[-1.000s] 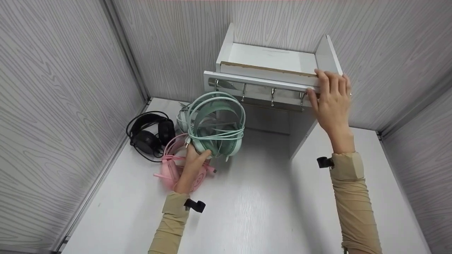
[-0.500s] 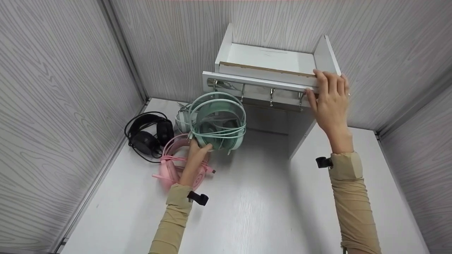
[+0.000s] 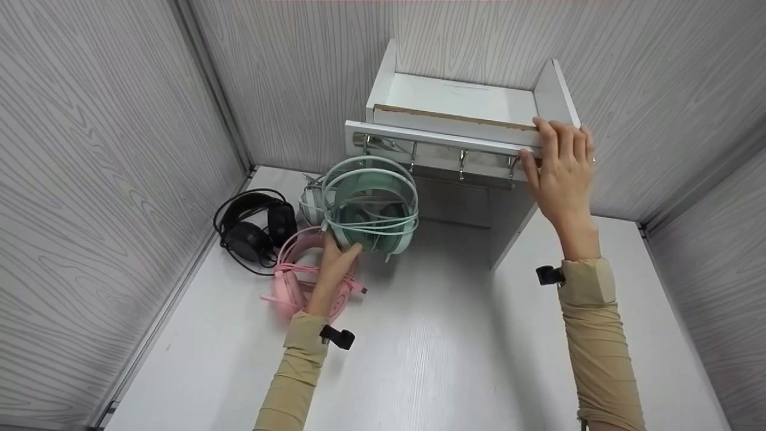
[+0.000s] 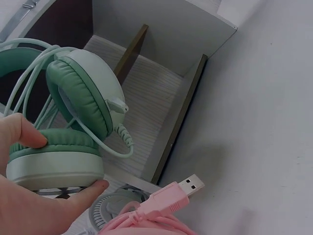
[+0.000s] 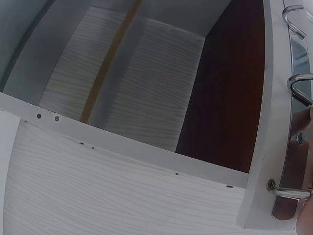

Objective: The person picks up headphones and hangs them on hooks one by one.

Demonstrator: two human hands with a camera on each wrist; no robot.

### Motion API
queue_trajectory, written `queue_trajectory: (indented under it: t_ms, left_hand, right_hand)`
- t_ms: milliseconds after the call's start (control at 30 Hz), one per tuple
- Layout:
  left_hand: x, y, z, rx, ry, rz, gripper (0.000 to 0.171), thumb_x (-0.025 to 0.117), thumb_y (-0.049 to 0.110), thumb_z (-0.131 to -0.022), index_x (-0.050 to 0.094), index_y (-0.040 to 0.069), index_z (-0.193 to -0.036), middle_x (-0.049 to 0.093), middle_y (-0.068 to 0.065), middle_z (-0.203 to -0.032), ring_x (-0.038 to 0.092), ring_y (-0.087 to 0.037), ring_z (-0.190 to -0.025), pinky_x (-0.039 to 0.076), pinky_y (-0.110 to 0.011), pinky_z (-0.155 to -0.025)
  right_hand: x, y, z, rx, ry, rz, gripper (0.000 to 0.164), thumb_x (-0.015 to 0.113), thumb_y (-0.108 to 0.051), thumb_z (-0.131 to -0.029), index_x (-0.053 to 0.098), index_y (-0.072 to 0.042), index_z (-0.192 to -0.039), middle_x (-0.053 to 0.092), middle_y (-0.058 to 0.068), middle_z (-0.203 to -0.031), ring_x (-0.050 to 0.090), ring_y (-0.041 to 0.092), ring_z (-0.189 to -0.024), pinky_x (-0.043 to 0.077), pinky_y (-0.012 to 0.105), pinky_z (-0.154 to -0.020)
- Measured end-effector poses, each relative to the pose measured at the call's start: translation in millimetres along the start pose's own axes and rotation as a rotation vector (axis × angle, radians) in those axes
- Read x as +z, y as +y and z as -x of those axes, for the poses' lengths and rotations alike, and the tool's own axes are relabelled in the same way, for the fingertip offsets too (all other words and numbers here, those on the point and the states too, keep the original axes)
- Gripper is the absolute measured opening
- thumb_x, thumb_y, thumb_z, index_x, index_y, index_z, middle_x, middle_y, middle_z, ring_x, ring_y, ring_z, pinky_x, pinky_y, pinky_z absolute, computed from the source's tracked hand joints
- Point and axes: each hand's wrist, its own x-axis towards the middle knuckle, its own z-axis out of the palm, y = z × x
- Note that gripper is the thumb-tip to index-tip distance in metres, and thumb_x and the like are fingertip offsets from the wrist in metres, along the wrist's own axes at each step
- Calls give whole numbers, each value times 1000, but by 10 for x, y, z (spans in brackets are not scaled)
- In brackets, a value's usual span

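Observation:
My left hand (image 3: 338,263) grips mint-green headphones (image 3: 362,181) by an ear cup, thumb on one side and fingers on the other. Their cable is wound across the middle. In the left wrist view, the hand (image 4: 32,208) pinches the lower ear cup (image 4: 58,169), while the other cup (image 4: 83,93) leans above it. The headband's top overlaps the leftmost hook of a white hook rail (image 3: 443,137) in the head view. On the rail's right end, my right hand (image 3: 562,170) holds the shelf unit (image 3: 467,99), fingers bent over the top and thumb in front.
Black headphones (image 3: 247,240) lie at the left on the white table (image 3: 431,359). Pink headphones (image 3: 288,293) lie beneath my left forearm, their USB plug (image 4: 168,198) sticking out. White headphones (image 3: 310,203) sit behind the green pair. Metal hooks (image 3: 462,164) jut from the rail.
My left hand has moved slightly forward and up, tilting the green headphones' ear cups away toward the shelf unit. In the last half second little moves. My right hand stays on the unit.

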Motion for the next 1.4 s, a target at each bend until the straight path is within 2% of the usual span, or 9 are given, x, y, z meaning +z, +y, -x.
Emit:
queue_trajectory:
  t_ms: [433, 667, 767, 933, 1100, 1133, 1333, 1400]
  left_hand:
    - [-59, 50, 38, -32, 10, 41, 92, 59, 7, -90, 2, 1, -161, 6, -18, -168, 11, -26, -154, 16, -42, -124]
    - [-137, 75, 46, -42, 37, 130, 92, 53, 1, -87, 1, 6, -163, 5, -18, -168, 14, -26, -153, 22, -39, -119]
    - [-174, 83, 63, -42, 53, 134, 86, 51, 0, -89, 7, 6, -163, 11, -20, -167, 19, -29, -153, 25, -40, -119]
    - [-241, 87, 102, -15, 92, 144, 68, 48, 0, -95, 22, 0, -158, 26, -24, -162, 28, -35, -149, 28, -46, -120]
    - [-311, 109, 144, 48, 152, 148, 54, 46, -2, -99, 34, -3, -151, 37, -23, -157, 35, -34, -146, 33, -45, -117]
    - [-325, 160, 172, 54, 166, 141, 52, 46, -4, -98, 35, -5, -149, 39, -25, -155, 37, -35, -144, 33, -45, -116]
    - [-441, 214, 223, 106, 252, 36, 39, 49, -4, -97, 50, -6, -136, 54, -25, -140, 51, -39, -131, 43, -40, -104]
    - [-495, 185, 220, 142, 275, -4, 34, 50, -4, -96, 56, -6, -130, 58, -24, -134, 55, -37, -127, 45, -36, -100]
  right_hand:
    - [-8, -10, -2, 6, -4, 2, 50, 50, -39, -106, 45, -12, -147, 51, 19, -133, 44, 39, -124, 18, 52, -120]
    - [-12, -5, 4, 20, -18, -6, 50, 50, -39, -106, 44, -12, -148, 50, 19, -134, 43, 38, -126, 17, 51, -121]
    - [-12, -2, 1, 20, -19, -5, 50, 50, -39, -106, 44, -12, -148, 50, 19, -134, 43, 38, -126, 16, 51, -121]
    - [-7, -5, 2, 19, -16, -11, 50, 50, -39, -106, 44, -12, -148, 50, 19, -134, 44, 38, -126, 16, 51, -121]
    - [-8, -5, 3, 17, -14, -11, 50, 50, -39, -106, 44, -12, -147, 50, 19, -133, 44, 38, -125, 16, 51, -121]
    - [-8, -4, 3, 17, -13, -11, 50, 50, -39, -106, 44, -12, -147, 50, 19, -133, 44, 38, -125, 16, 51, -121]
    - [-10, -2, 7, 15, -17, -7, 50, 50, -39, -106, 44, -12, -148, 50, 19, -134, 43, 38, -125, 16, 51, -121]
    - [-10, -4, 5, 16, -20, -7, 50, 50, -39, -106, 44, -12, -148, 50, 19, -134, 43, 38, -125, 16, 51, -121]
